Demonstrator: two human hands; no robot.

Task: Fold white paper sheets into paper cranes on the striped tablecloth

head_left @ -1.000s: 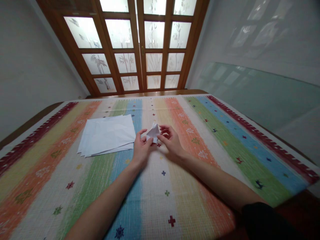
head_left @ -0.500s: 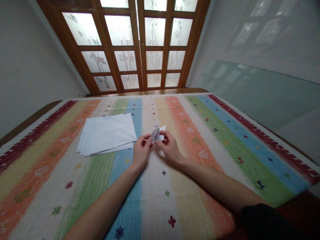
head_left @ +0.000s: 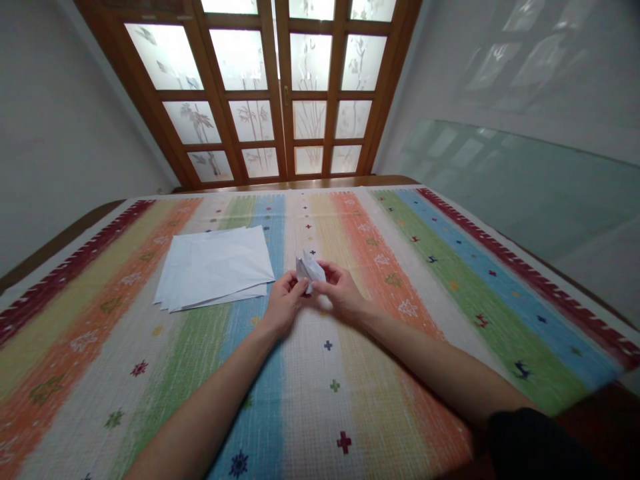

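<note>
A small piece of folded white paper (head_left: 310,268) is held up between my two hands, just above the table's middle. Its layers stand up in pointed flaps. My left hand (head_left: 287,298) pinches its lower left edge with thumb and fingers. On the other side, my right hand (head_left: 341,289) grips the right edge, thumb in front and fingers behind. Both hands partly cover the paper's lower part. Left of my left hand lies a loose stack of white paper sheets (head_left: 215,267), one corner close to my fingers.
A striped, patterned tablecloth (head_left: 333,413) covers the table. Beyond its far edge stand wooden doors (head_left: 283,100) with frosted panes. A pale glass panel (head_left: 510,180) leans along the wall at the right.
The folded paper has turned in my fingers, its flaps now facing differently and leaning left. My hands have shifted slightly; the stack stays where it was.
</note>
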